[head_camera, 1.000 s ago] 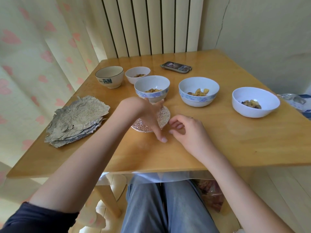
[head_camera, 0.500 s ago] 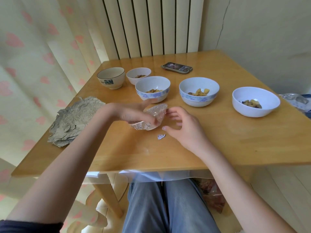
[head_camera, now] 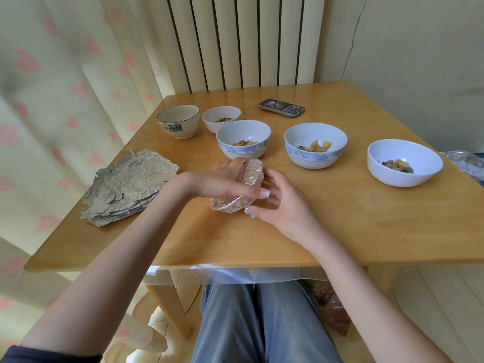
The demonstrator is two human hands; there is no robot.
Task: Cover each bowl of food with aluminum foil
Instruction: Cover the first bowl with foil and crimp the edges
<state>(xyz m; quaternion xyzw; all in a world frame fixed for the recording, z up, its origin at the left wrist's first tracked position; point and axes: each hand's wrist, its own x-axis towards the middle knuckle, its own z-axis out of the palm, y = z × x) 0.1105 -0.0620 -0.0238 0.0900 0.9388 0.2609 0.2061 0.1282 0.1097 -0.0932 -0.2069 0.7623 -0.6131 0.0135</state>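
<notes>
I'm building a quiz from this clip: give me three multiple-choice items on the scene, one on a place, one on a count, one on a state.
1. Where does the stack of foil sheets lie?
A. At the table's left edge
B. Beside the phone
C. On the lap

2. How many bowls stand on the table?
A. Three
B. Five
C. Seven

3. What state are the bowls in?
A. All foil-covered
B. All uncovered
C. Stacked together

Answers: 1 A, the stack sits left of the left hand. 2 B, five bowls line the far side. 3 B, every rim is bare; the only loose foil piece is in the hands, right hand alongside.
</notes>
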